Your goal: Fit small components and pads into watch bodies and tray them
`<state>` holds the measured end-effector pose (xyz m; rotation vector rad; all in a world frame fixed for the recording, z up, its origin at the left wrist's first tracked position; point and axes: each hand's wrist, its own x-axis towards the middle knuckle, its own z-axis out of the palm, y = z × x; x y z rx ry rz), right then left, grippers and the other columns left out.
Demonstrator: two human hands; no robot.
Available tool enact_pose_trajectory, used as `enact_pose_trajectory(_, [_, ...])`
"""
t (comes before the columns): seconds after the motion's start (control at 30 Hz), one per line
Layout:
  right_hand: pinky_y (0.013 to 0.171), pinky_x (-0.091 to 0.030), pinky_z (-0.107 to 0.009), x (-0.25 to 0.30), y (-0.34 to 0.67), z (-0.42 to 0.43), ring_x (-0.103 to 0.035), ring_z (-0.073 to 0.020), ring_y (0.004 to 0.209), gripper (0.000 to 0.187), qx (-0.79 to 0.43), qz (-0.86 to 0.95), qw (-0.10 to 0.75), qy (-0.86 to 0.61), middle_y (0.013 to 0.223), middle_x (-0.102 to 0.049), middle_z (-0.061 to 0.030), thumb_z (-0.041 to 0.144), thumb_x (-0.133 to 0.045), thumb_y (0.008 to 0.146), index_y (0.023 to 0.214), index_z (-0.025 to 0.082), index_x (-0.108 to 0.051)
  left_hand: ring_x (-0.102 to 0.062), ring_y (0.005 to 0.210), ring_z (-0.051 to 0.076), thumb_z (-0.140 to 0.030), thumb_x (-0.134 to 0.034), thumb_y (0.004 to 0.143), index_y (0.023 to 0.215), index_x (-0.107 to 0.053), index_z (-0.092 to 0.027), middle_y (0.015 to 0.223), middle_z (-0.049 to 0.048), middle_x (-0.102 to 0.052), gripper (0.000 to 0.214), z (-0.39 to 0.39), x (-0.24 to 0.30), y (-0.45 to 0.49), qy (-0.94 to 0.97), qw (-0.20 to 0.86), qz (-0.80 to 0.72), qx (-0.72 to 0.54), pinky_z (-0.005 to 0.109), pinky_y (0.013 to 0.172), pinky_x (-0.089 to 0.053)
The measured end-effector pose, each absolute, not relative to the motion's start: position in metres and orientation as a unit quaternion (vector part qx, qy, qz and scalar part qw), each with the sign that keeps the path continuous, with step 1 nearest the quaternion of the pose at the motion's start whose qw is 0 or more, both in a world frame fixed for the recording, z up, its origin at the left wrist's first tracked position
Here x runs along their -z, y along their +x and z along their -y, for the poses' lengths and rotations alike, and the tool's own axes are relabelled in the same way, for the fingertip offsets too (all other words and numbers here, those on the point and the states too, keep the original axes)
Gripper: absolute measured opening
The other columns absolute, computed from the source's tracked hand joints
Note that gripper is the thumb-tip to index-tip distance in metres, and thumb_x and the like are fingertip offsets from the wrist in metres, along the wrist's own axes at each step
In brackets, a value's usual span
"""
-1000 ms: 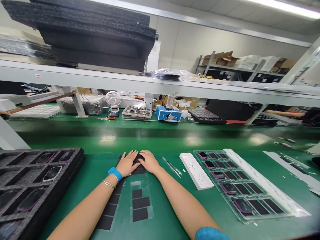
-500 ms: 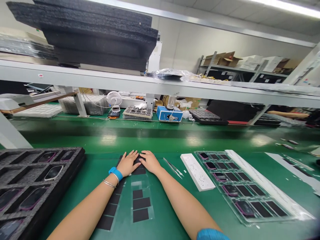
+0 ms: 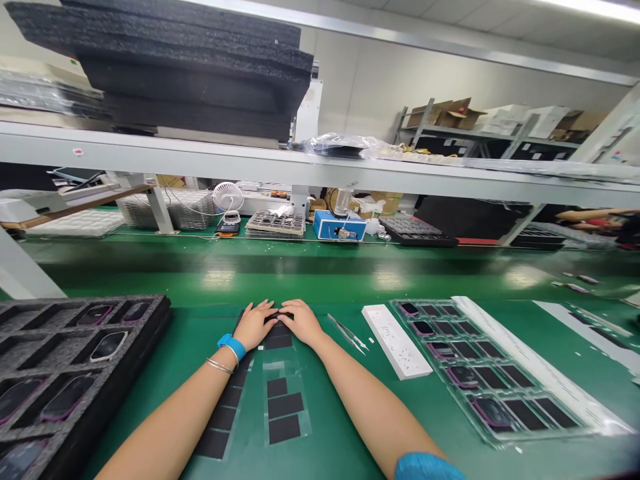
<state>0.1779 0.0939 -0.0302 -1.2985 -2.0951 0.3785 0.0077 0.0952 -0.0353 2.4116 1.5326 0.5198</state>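
Observation:
Ahead of me, both hands meet at the far end of a clear film strip with black rectangular stickers point(image 3: 277, 343). My left hand point(image 3: 253, 327), a blue watch band on its wrist, has thumb and index finger drawn together at the strip's top edge. From the other side my right hand point(image 3: 301, 323) closes its thumb and fingers on the same edge; the fingertips nearly touch. Under my left forearm runs a second sticker strip point(image 3: 220, 419). A shorter film piece with black stickers point(image 3: 285, 405) lies nearer me. Tweezers point(image 3: 347, 335) rest right of my right hand.
A black foam tray point(image 3: 45, 357) with watch-like parts stands at left. To the right are a white block point(image 3: 395, 341) with small pieces and a clear plastic tray point(image 3: 453, 393) of dark screens. A shelf beam point(image 3: 350, 170) crosses above; behind sit a fan point(image 3: 227, 197) and blue box point(image 3: 339, 227).
My thumbs have moved up and closer together at the strip's far end, and more of the black stickers below shows. The view has shifted slightly.

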Motion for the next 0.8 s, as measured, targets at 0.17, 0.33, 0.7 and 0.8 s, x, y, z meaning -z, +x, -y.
enact_pose_trajectory(0.17, [0.09, -0.044, -0.031, 0.029, 0.179, -0.095, -0.062, -0.0166, 0.09, 0.014, -0.161, 0.78, 0.362, -0.484, 0.092, -0.071, -0.0025, 0.017, -0.058, 0.081, 0.086, 0.021, -0.071, -0.042, 0.127, 0.022, -0.03, -0.048, 0.087, 0.123, -0.054, -0.022, 0.13, 0.0072, -0.054, 0.038, -0.094, 0.034, 0.008, 0.813, 0.124, -0.529, -0.211, 0.047, 0.108, -0.025])
enact_pose_trajectory(0.33, [0.088, -0.046, -0.033, 0.032, 0.18, -0.099, -0.062, -0.0177, 0.088, 0.02, -0.174, 0.755, 0.406, -0.484, 0.089, -0.069, -0.0031, 0.008, -0.055, 0.077, 0.084, 0.02, -0.069, -0.048, 0.12, 0.023, -0.026, -0.054, 0.083, 0.119, -0.057, -0.02, 0.125, 0.0087, -0.058, 0.037, -0.094, 0.032, 0.007, 0.808, 0.126, -0.525, -0.238, 0.047, 0.106, -0.027])
enact_pose_trajectory(0.7, [0.067, -0.052, -0.028, 0.041, 0.179, -0.105, -0.06, -0.0128, 0.067, 0.026, -0.269, 0.693, 0.448, -0.497, 0.09, -0.066, -0.0044, 0.015, -0.06, 0.073, 0.098, 0.019, -0.066, -0.048, 0.119, 0.026, -0.025, -0.057, 0.08, 0.109, -0.063, -0.02, 0.124, 0.0102, -0.058, 0.031, -0.095, 0.033, 0.009, 0.8, 0.153, -0.52, -0.256, 0.047, 0.107, -0.025])
enact_pose_trajectory(0.8, [0.069, -0.05, -0.029, 0.041, 0.179, -0.105, -0.056, -0.0122, 0.062, 0.031, -0.298, 0.699, 0.433, -0.485, 0.082, -0.066, -0.0019, 0.012, -0.064, 0.067, 0.097, 0.02, -0.068, -0.048, 0.117, 0.026, -0.027, -0.057, 0.079, 0.108, -0.063, -0.021, 0.12, 0.0105, -0.059, 0.03, -0.099, 0.026, -0.002, 0.785, 0.159, -0.537, -0.266, 0.044, 0.104, -0.029])
